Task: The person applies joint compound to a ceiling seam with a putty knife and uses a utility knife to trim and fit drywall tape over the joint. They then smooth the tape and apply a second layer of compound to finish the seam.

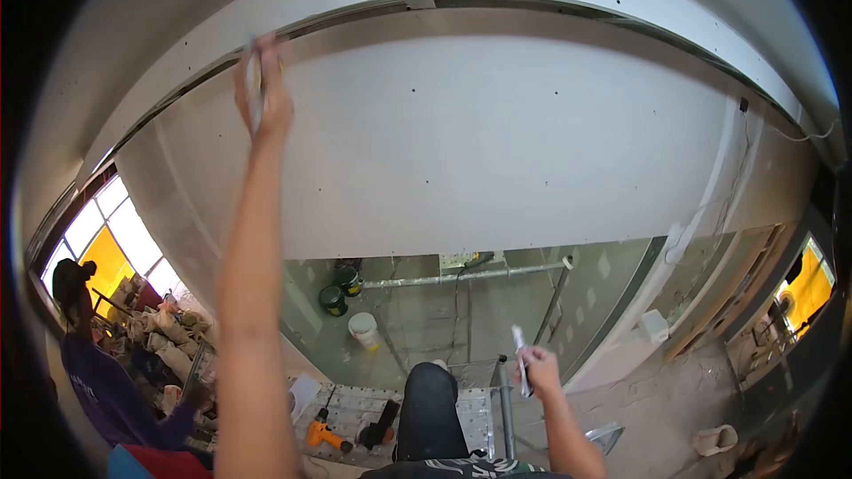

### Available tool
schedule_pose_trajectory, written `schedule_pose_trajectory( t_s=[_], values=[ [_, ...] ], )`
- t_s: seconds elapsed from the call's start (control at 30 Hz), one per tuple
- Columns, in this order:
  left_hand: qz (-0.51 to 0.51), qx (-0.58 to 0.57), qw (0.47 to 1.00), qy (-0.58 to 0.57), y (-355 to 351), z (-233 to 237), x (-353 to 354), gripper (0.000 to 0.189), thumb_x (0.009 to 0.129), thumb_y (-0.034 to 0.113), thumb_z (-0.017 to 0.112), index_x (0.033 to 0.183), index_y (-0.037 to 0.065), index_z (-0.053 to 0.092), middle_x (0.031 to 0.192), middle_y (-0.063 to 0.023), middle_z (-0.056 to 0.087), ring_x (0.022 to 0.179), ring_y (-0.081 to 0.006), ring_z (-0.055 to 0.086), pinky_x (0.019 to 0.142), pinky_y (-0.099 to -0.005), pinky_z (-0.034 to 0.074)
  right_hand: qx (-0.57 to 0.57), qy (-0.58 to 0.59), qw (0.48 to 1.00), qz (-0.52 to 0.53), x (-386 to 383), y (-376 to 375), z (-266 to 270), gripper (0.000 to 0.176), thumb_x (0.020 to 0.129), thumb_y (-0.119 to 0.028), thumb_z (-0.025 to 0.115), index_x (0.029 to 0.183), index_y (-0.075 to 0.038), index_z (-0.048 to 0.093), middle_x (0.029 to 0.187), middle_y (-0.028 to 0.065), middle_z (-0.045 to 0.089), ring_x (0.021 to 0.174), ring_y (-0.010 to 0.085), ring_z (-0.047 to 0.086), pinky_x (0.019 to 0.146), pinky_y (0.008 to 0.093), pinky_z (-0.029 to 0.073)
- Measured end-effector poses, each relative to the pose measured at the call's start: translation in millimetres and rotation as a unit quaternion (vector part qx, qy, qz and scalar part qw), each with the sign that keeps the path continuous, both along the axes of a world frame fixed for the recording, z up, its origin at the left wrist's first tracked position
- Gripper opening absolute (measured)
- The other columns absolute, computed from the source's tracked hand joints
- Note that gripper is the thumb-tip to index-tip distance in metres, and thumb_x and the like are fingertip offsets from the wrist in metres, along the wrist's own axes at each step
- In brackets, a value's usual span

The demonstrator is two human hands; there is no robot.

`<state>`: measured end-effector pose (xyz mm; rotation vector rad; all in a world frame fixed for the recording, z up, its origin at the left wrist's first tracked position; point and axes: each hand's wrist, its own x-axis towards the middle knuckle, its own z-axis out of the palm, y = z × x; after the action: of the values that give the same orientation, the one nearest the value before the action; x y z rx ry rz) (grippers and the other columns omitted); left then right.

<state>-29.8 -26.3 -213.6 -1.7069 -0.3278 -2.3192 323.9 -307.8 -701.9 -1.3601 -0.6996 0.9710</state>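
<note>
My left hand [268, 99] is raised high at the upper left, in front of the white wall board [426, 133] and just under the slot below the ceiling edge. Its fingers are closed round a thin, pale, loop-like object [256, 93], blurred, perhaps a roll of tape. Lower down on the right, my right hand [541, 371] grips a slim grey-and-white utility knife [521, 353], its pale end pointing up. The knife is clear of the board. Screw heads dot the board's face.
I am above a perforated metal platform [355, 404] carrying an orange drill [326, 434]. Scaffold pipe [470, 274] crosses ahead. A white bucket [363, 329] and dark green pails [334, 301] stand below. A person in purple [111, 390] is at the left, near piled sacks [169, 341].
</note>
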Motion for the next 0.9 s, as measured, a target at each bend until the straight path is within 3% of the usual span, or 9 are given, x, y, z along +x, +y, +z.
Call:
schedule_pose_trajectory(
  t_s=[0.1, 0.13, 0.27, 0.33, 0.4, 0.53, 0.67, 0.73, 0.9],
  values=[
    [-0.254, -0.212, 0.939, -0.095, -87.5, -153.4, 41.7, 0.039, 0.111, 0.039, 0.047, 0.102, 0.005, 0.062, 0.080, -0.0003, 0.057, 0.078, -0.0123, 0.054, 0.081, -0.0308, 0.050, 0.148, -0.185, 0.969, -0.067, 19.6, 9.5, 75.0, 0.011, 0.101, -0.013, 0.060, 0.096, -0.003, 0.063, 0.068, 0.0042, 0.062, 0.053, 0.0136, 0.058, 0.048, 0.0292, 0.045],
    [-0.213, -0.253, 0.942, -0.057, -103.2, -214.9, 57.5, 0.037, 0.113, 0.035, 0.043, 0.105, 0.004, 0.061, 0.078, -0.0006, 0.057, 0.076, -0.0127, 0.055, 0.079, -0.0306, 0.050, 0.215, -0.220, 0.950, -0.062, 26.8, 23.3, 122.9, 0.012, 0.103, -0.015, 0.059, 0.099, -0.003, 0.062, 0.069, 0.0037, 0.062, 0.054, 0.0127, 0.058, 0.050, 0.0285, 0.046],
    [-0.431, -0.573, 0.696, 0.024, -189.1, -433.8, 130.3, 0.030, 0.110, 0.023, 0.046, 0.108, 0.003, 0.068, 0.065, -0.0011, 0.058, 0.054, -0.0116, 0.054, 0.053, -0.0286, 0.044, 0.337, -0.260, 0.902, -0.070, -2.1, 61.2, 322.1, 0.023, 0.107, -0.028, 0.059, 0.117, -0.009, 0.062, 0.072, 0.0047, 0.064, 0.057, 0.0100, 0.059, 0.050, 0.0292, 0.044],
    [-0.409, -0.676, 0.608, 0.077, -225.7, -530.4, 152.0, 0.031, 0.107, 0.028, 0.054, 0.109, 0.004, 0.073, 0.058, 0.0008, 0.054, 0.049, -0.0098, 0.053, 0.049, -0.0280, 0.041, 0.334, -0.457, 0.804, -0.181, -15.1, 93.7, 383.5, 0.034, 0.105, -0.036, 0.058, 0.123, -0.008, 0.060, 0.078, 0.0159, 0.067, 0.070, 0.0309, 0.067, 0.065, 0.0429, 0.051],
    [-0.346, -0.737, 0.540, 0.211, -241.7, -623.1, 167.2, 0.037, 0.102, 0.034, 0.059, 0.109, 0.001, 0.074, 0.068, -0.0128, 0.067, 0.062, -0.0240, 0.066, 0.062, -0.0365, 0.050, 0.347, -0.505, 0.760, -0.216, -34.9, 129.2, 423.0, 0.037, 0.106, -0.039, 0.053, 0.125, -0.009, 0.058, 0.089, 0.0221, 0.070, 0.087, 0.0451, 0.067, 0.078, 0.0521, 0.051],
    [-0.332, -0.664, 0.526, 0.415, -260.5, -614.7, 160.4, 0.048, 0.097, 0.044, 0.061, 0.111, -0.001, 0.072, 0.092, -0.0298, 0.072, 0.091, -0.0404, 0.072, 0.083, -0.0463, 0.053, 0.387, -0.445, 0.788, -0.175, -66.0, 185.0, 461.1, 0.038, 0.107, -0.035, 0.047, 0.127, -0.003, 0.052, 0.099, 0.0269, 0.071, 0.096, 0.0498, 0.066, 0.083, 0.0572, 0.049],
    [-0.273, -0.629, 0.604, 0.406, -248.9, -651.9, 156.0, 0.047, 0.097, 0.041, 0.064, 0.104, -0.004, 0.073, 0.081, -0.0240, 0.072, 0.079, -0.0365, 0.072, 0.077, -0.0464, 0.054, 0.405, -0.468, 0.760, -0.197, -86.6, 210.5, 475.0, 0.038, 0.106, -0.033, 0.047, 0.121, 0.002, 0.052, 0.097, 0.0277, 0.070, 0.094, 0.0491, 0.066, 0.082, 0.0572, 0.049],
    [-0.233, -0.687, 0.530, 0.440, -241.4, -650.0, 151.9, 0.049, 0.096, 0.040, 0.057, 0.112, -0.004, 0.071, 0.105, -0.0330, 0.070, 0.107, -0.0479, 0.067, 0.093, -0.0506, 0.051, 0.397, -0.488, 0.752, -0.196, -91.3, 220.7, 477.4, 0.036, 0.105, -0.031, 0.050, 0.113, 0.004, 0.050, 0.094, 0.0267, 0.069, 0.092, 0.0483, 0.066, 0.081, 0.0576, 0.050],
    [-0.224, -0.704, 0.495, 0.457, -234.4, -659.1, 148.6, 0.048, 0.095, 0.038, 0.057, 0.109, -0.006, 0.072, 0.105, -0.0344, 0.070, 0.106, -0.0480, 0.068, 0.093, -0.0518, 0.052, 0.424, -0.493, 0.724, -0.232, -96.4, 235.9, 482.2, 0.033, 0.104, -0.030, 0.054, 0.106, 0.002, 0.048, 0.093, 0.0250, 0.069, 0.085, 0.0473, 0.066, 0.075, 0.0571, 0.051]
  ],
)
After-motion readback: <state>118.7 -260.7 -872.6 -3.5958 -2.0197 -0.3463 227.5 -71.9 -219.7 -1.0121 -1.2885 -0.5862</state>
